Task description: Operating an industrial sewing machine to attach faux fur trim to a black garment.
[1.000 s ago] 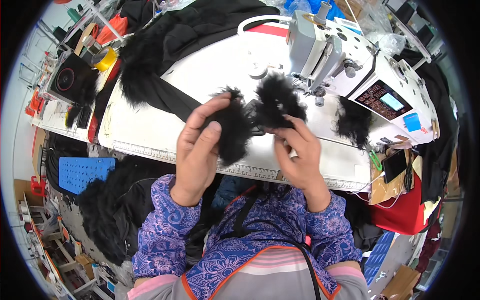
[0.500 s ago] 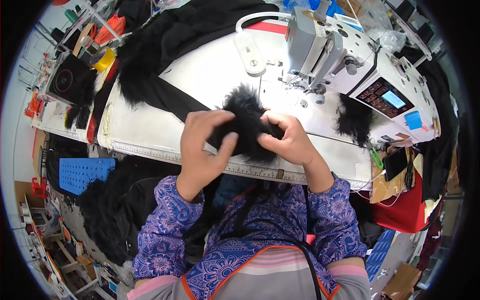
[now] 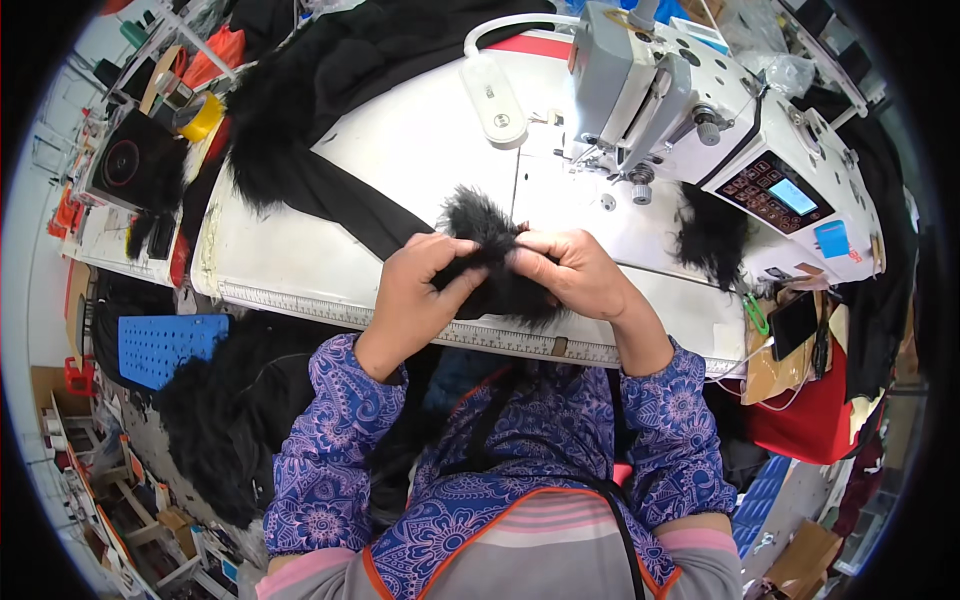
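Observation:
Between my hands, above the near edge of the white sewing table [image 3: 300, 245], is a piece of black furry fabric [image 3: 478, 215]. My left hand [image 3: 415, 300] pinches it from the left, thumb and fingertips nearly meeting. From the right, my right hand [image 3: 580, 275] grips the same piece between thumb and bent forefinger. Fur sticks up beyond the fingers and hangs below them. A smooth black fabric strip [image 3: 345, 205] runs from the left hand to a larger heap of black fur and cloth [image 3: 350, 70] at the back left.
The sewing machine [image 3: 640, 90] stands behind and right of my hands, its control panel [image 3: 775, 197] lit. A white lamp [image 3: 492, 100] lies left of the needle. A ruler strip [image 3: 300, 303] lines the near edge. Black fur scraps [image 3: 710, 235], a phone [image 3: 795, 325] and green scissors [image 3: 754, 314] lie right.
My left thumb and fingers have closed from a wide curl into a pinch on the furry fabric. Both hands have come closer together, bunching the piece between them.

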The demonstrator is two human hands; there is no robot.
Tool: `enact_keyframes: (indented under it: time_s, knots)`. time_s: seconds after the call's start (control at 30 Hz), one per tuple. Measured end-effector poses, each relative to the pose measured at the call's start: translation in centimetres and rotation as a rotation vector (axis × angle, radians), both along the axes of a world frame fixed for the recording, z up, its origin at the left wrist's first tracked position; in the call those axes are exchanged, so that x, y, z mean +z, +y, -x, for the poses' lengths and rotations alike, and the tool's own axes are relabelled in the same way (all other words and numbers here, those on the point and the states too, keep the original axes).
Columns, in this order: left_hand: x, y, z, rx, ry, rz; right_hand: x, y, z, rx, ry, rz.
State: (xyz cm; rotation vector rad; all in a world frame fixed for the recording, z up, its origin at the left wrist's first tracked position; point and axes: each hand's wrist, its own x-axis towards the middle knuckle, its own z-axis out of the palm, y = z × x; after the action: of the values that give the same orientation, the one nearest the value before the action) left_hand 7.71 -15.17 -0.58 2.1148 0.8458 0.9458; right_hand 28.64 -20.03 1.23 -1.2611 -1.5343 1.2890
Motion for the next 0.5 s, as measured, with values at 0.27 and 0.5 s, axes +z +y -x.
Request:
enact_keyframes:
  time_s: [0.27, 0.5]
  knots:
    - [0.4, 0.5, 1.0, -0.104, -0.120, 0.524, -1.6, 0.3, -0.1, -0.081, 0.039, -0.064]
    - [-0.8, 1.4, 2.4, -0.124, -0.538, 0.786, -1.4, 0.0, -0.8, 0.018, 0.174, -0.004]
